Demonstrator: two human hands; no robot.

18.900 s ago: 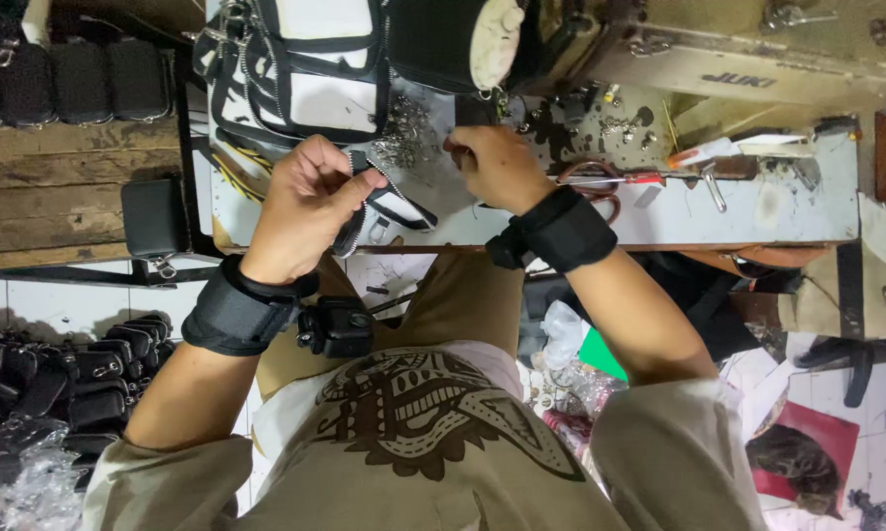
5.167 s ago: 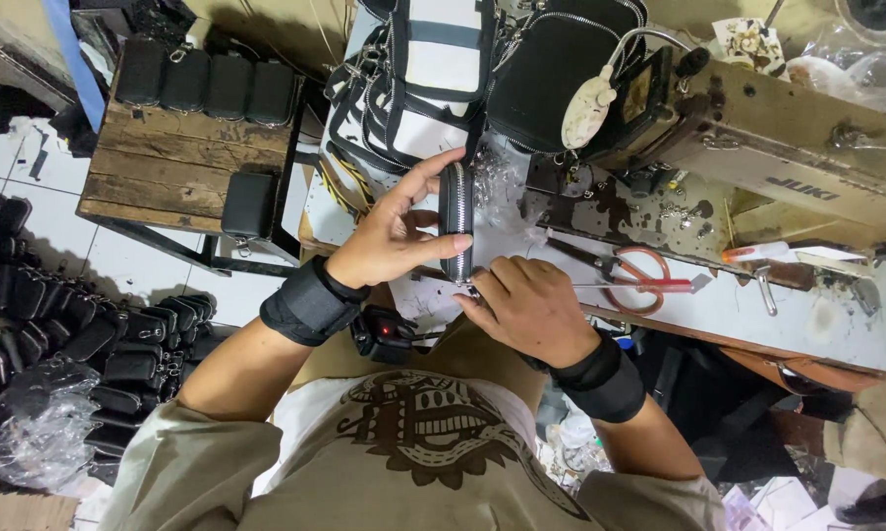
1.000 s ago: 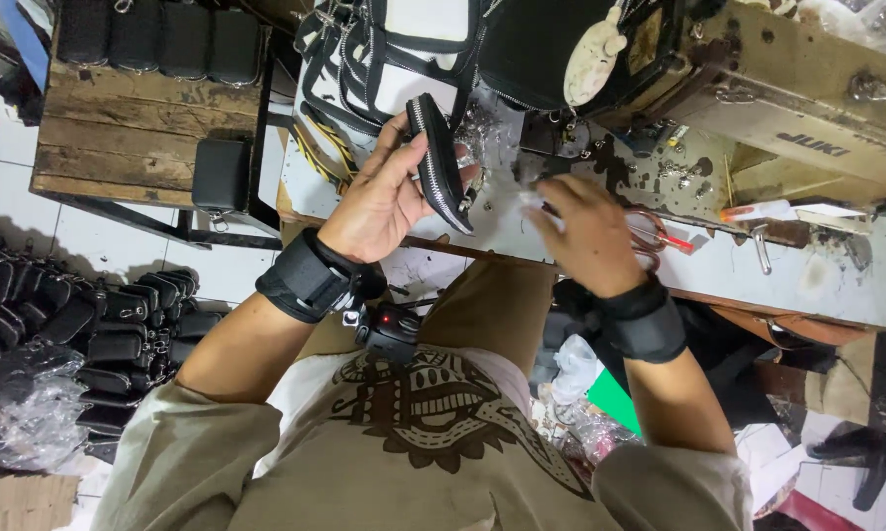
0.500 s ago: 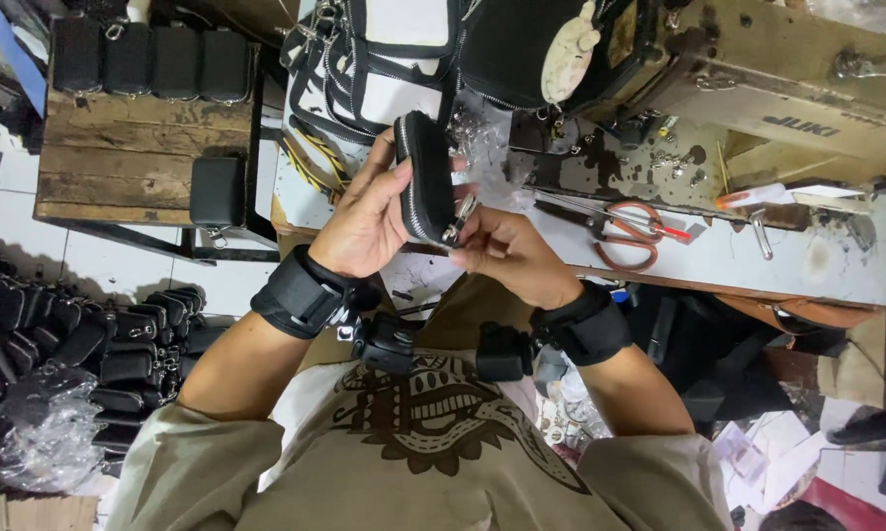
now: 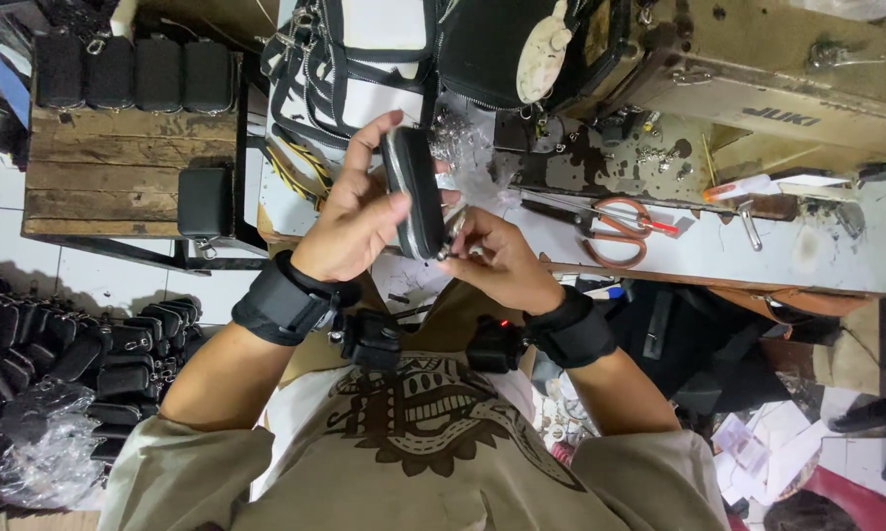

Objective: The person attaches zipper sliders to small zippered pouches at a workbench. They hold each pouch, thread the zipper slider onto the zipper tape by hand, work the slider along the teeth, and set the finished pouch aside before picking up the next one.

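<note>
My left hand (image 5: 354,211) grips a small black zip pouch (image 5: 413,192), held upright on edge in front of my chest. Fingers of my right hand (image 5: 497,258) pinch a small metal piece at the pouch's lower corner, by the zipper end. Both wrists wear black bands. The hands hover just in front of the sewing table's front edge (image 5: 738,270).
A sewing machine (image 5: 757,79) lies across the table at the upper right. Orange-handled scissors (image 5: 615,231) lie on the table. Black-and-white bags (image 5: 364,69) are piled behind the hands. More black pouches line a wooden shelf (image 5: 128,177) and lie heaped on the floor (image 5: 79,344) at the left.
My right hand came back from the scissors area to the pouch's lower end. The left hand has kept its hold on the pouch and turned it slightly more upright.
</note>
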